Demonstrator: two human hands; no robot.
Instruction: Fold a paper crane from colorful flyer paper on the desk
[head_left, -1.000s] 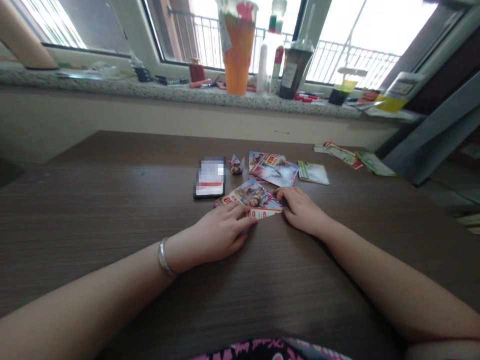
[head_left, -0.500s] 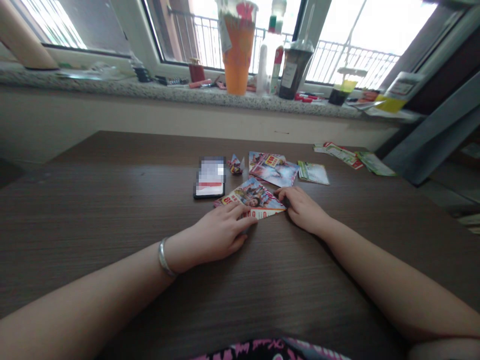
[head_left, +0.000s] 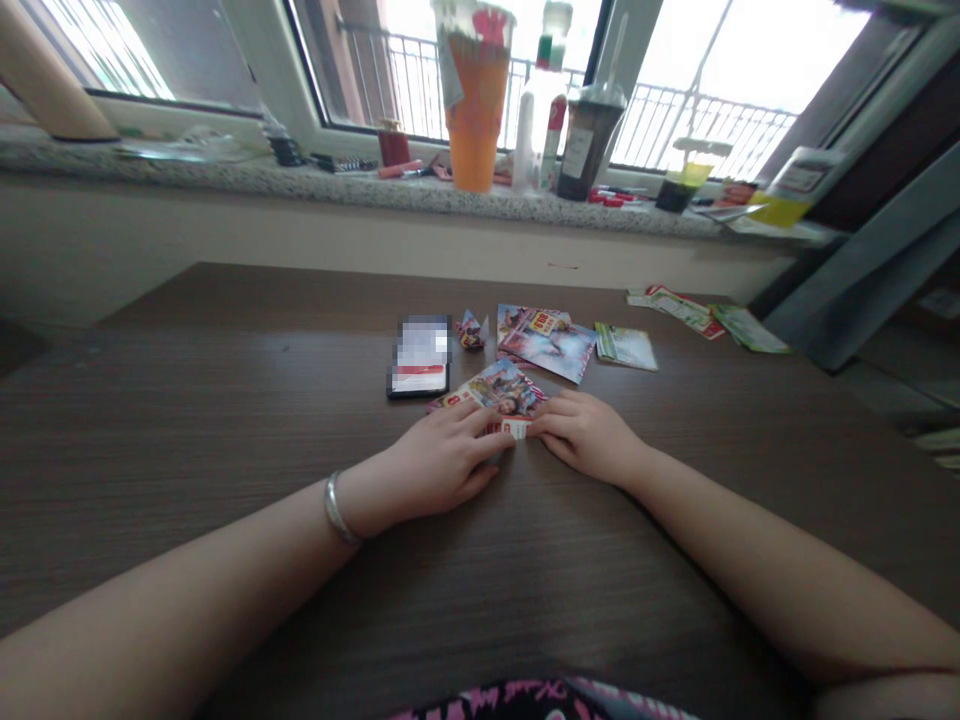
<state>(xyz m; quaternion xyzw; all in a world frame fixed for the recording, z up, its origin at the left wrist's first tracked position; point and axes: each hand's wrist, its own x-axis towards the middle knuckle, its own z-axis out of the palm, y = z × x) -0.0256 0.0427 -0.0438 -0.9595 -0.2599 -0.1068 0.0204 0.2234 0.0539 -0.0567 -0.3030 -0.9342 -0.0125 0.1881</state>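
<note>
A printed paper (head_left: 502, 387) lies on a dark brown counter (head_left: 225, 440) in front of a seated person, both bare hands on it. From where I stand, its visible part looks roughly three-cornered: the peak points away from the person, and the longer side runs left to right between the hands. It lies just ahead of the left hand (head_left: 452, 457) and to the left of the right hand (head_left: 591, 432); neither hand is clearly nearer.

The left hand is spread low and palm down, fingers loosely extended over the paper's left and near part. A silver bracelet (head_left: 340, 508) circles that wrist. The right hand comes in from the side, fingers bent, tips at the paper's right corner; I cannot tell whether they pinch it or only press. Both forearms angle inward, low over the counter.

Just beyond the paper are a phone (head_left: 421, 358), a small folded shape (head_left: 471, 331) and overlapping leaflets (head_left: 551, 345).
</note>
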